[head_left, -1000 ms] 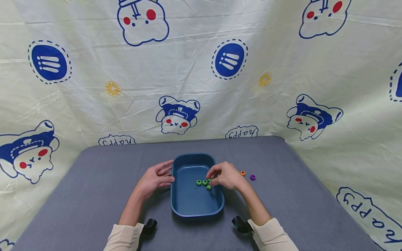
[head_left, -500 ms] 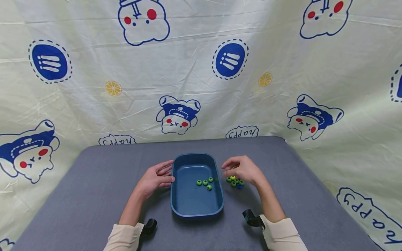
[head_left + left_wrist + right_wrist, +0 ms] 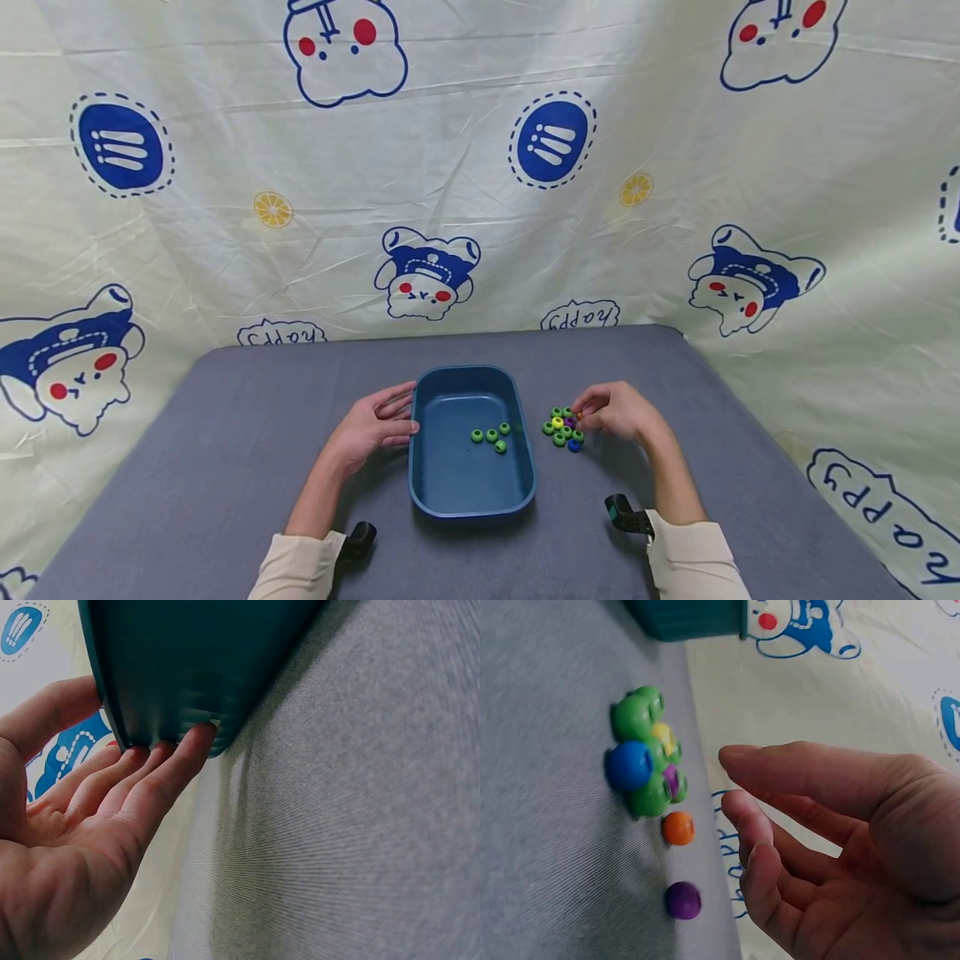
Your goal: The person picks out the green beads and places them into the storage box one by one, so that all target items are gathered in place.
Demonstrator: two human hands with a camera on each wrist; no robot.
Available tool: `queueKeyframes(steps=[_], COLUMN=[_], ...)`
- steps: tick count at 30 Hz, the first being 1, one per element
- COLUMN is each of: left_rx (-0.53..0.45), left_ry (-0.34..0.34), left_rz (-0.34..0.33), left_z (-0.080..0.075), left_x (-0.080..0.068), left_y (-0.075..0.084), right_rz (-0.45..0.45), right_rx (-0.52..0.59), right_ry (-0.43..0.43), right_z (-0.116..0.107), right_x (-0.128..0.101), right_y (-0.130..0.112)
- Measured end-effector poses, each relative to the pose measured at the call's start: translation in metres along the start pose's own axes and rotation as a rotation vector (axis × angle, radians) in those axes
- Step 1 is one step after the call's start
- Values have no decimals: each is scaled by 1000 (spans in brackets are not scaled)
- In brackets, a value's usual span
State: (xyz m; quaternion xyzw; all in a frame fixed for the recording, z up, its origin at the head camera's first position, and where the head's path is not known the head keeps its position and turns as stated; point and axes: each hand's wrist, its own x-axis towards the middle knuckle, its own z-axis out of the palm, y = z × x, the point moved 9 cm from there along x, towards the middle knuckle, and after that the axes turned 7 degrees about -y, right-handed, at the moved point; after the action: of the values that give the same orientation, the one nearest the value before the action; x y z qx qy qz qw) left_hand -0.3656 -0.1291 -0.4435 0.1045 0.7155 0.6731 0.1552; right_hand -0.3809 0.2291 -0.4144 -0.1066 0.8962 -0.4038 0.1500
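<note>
1. Blue tray (image 3: 453,479) is touched by the left hand (image 3: 366,429), fingers pretty straight.
2. Four green beads (image 3: 492,436) are parked inside.
3. Right hand (image 3: 618,411) is held loosely spread near the mixed-color bead cluster (image 3: 559,440) outside.

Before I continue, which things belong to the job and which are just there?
Likely the job: blue tray, four green beads inside, coloured beads beside it, left hand, right hand.

Likely just surroundings: printed sheet, grey table, black wrist devices.

Left hand (image 3: 373,427): fingers extended toward two o'clock, thumb toward three. Right hand (image 3: 618,411): fingers bent toward nine o'clock, thumb apart.
</note>
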Motion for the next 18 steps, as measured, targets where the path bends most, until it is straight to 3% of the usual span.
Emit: queueKeyframes(steps=[18], left_rx=[10], left_ry=[3], left_rz=[0], left_z=[-2], left_x=[1], left_y=[-1], right_rz=[10], right_rx=[-4], right_ry=[-69], right_z=[15], right_x=[5], right_y=[14])
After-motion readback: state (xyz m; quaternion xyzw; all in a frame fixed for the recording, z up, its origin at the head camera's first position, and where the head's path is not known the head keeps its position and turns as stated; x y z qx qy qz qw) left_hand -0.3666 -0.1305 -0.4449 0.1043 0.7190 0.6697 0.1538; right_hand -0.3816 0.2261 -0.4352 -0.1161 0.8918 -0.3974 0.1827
